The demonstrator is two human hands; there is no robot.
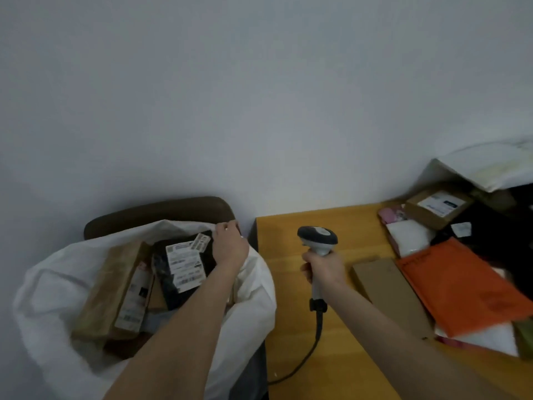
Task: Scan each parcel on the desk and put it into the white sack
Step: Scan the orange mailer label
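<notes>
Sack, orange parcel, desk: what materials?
Sack: looks like woven plastic, matte, holds stiff folds.
Orange parcel: likely a poly mailer, smooth, thin and flat.
Desk: wood or wood-look laminate, faint grain lines.

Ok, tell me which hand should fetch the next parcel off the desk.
Left, probably. The right hand grips the scanner; the left hand is at the black parcel already in the white sack, though the desk parcels lie nearer the right.

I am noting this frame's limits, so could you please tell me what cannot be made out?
Head view:
- Left hand: blurred fingers; whether they hold black parcel or white sack unclear.
- Parcel labels: blurred, unreadable.
- Parcel pile beyond orange parcel: cut by right edge.
- Scanner trigger: covered by right hand.
</notes>
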